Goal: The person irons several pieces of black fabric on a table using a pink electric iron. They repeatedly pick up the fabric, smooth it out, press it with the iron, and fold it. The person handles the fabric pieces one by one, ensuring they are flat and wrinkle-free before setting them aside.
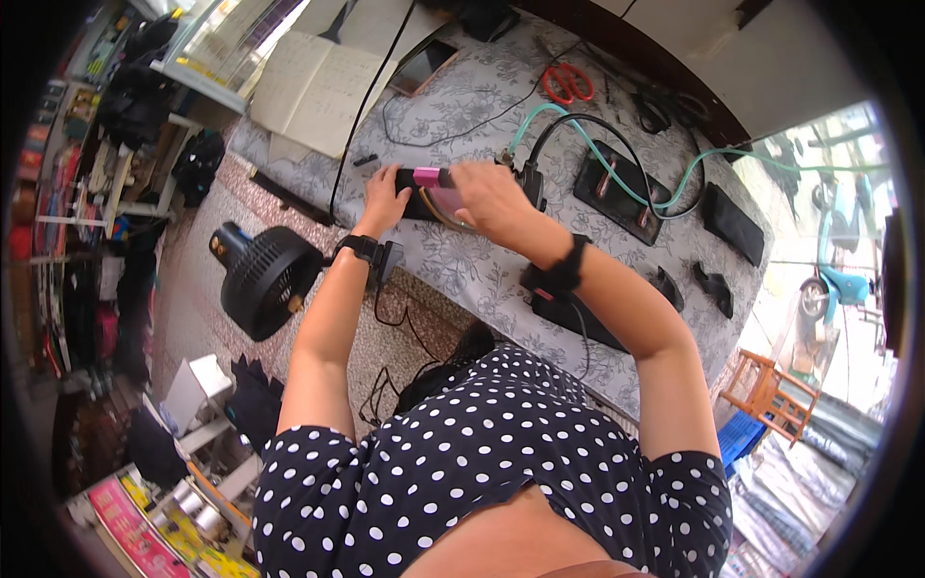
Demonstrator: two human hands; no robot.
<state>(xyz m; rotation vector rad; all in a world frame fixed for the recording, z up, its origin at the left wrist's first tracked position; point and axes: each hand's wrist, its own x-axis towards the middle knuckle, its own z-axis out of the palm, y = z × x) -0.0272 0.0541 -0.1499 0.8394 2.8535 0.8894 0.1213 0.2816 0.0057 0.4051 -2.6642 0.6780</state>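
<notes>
My left hand rests on the left end of a flat black piece, perhaps fabric, with thumb and fingers apart. My right hand is motion-blurred above its right part. A small bright pink item lies between the hands. Beneath my right fingers shows a translucent pinkish piece with a curved yellowish edge; whether I grip it is hidden. Just right of that hand stands a black device, apparently a steam iron, with a green hose and a black cord attached.
Red-handled scissors, a smartphone and an open notebook lie toward the back of the floral-covered table. A dark plate and folded black pieces are at right. A black fan stands off the left edge.
</notes>
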